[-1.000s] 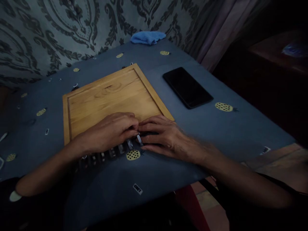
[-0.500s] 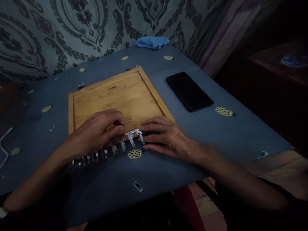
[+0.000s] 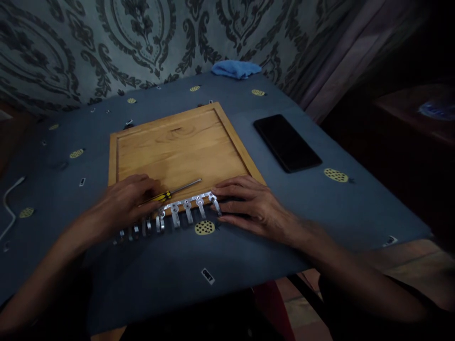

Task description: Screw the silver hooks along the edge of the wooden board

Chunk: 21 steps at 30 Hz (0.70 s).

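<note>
A wooden board (image 3: 177, 147) with a raised rim lies on the blue cloth. Along its near edge runs a metal rack of hooks (image 3: 174, 213). My left hand (image 3: 122, 206) is closed around a screwdriver (image 3: 174, 191) with a yellow and black handle, its shaft lying on the board and pointing right. My right hand (image 3: 249, 204) lies flat with fingers stretched out, fingertips touching the right end of the hook rack at the board's near corner.
A black phone (image 3: 286, 142) lies face up right of the board. A blue cloth (image 3: 235, 68) sits at the table's far edge by the patterned curtain. A white cable (image 3: 10, 203) shows at the left. The table's front edge is near my arms.
My left hand has drawn back to the left, away from my right hand, uncovering the screwdriver and more of the hooks. My right hand has stayed at the rack's right end.
</note>
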Tool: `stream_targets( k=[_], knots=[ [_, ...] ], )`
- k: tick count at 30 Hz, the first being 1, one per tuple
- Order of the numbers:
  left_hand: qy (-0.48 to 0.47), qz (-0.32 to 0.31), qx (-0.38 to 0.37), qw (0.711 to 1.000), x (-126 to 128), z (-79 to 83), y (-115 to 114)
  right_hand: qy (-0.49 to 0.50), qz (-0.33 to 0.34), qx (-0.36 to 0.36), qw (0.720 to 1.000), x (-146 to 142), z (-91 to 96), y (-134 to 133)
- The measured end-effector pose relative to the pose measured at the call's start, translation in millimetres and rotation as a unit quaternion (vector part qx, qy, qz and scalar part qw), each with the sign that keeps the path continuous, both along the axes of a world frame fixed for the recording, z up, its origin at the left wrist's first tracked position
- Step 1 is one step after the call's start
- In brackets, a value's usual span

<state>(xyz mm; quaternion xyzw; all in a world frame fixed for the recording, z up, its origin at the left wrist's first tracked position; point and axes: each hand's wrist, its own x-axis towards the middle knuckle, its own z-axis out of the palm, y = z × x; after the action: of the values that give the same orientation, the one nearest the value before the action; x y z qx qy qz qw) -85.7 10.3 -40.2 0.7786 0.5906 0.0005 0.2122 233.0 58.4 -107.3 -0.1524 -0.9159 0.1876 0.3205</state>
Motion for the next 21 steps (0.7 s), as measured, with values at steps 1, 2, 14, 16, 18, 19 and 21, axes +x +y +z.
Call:
stream_targets(
  k=[1,2,14,16,18,19,21],
  knots=[
    [-0.002,-0.004,0.001,1.0,-1,-0.3,-1,-0.002,0.001,-0.001,1.0,0,0.9,0],
    [-0.005,-0.007,0.005,1.0,-3,-0.6,-2,-0.006,0.001,-0.003,1.0,0,2.0,0],
    [-0.032,0.034,0.01,0.999,-1,10.2,-7,-0.015,-0.005,-0.001,1.0,0,2.1,0],
    [-0.056,0.056,0.035,0.996,1,15.4,-6,-0.014,-0.006,0.003,1.0,0,1.5,0],
    [-0.093,0.083,0.086,0.988,2,20.4,-5,-0.011,-0.006,0.008,1.0,0,1.4,0],
    [-0.116,0.1,0.115,0.981,2,23.0,-4,-0.01,-0.005,0.009,1.0,0,1.5,0],
    [-0.173,0.132,0.166,0.962,5,28.5,-3,-0.009,-0.005,0.007,1.0,-1,1.6,0]
  ],
)
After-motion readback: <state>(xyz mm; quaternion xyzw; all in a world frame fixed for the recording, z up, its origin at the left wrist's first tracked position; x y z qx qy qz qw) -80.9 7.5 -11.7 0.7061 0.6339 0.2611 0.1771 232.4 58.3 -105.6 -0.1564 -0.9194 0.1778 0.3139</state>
